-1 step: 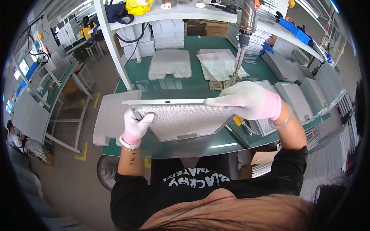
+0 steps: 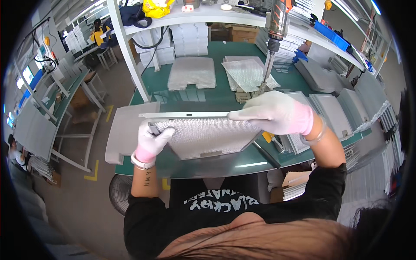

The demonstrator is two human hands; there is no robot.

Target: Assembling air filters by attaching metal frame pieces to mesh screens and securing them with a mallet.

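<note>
Frame centre: mesh filter panel (image 2: pixel 208 136) was held above the green tabletop (image 2: pixel 242 162). Left hand (image 2: pixel 151 141) grip pinched its left corner; right hand (image 2: pixel 273 113) grip clamped the top rail. Risk: a one-corner pinch could let the panel twist and slip.

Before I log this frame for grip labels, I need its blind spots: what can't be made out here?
Head view only:
- Right hand: its fingertips and the frame strip's right end are hidden by the glove.
- Left hand: the mesh filter panel's left corner is hidden beneath it.
- Hanging power screwdriver: its top is cut off by the upper edge.
- Small parts behind the right hand: too small to identify.
</note>
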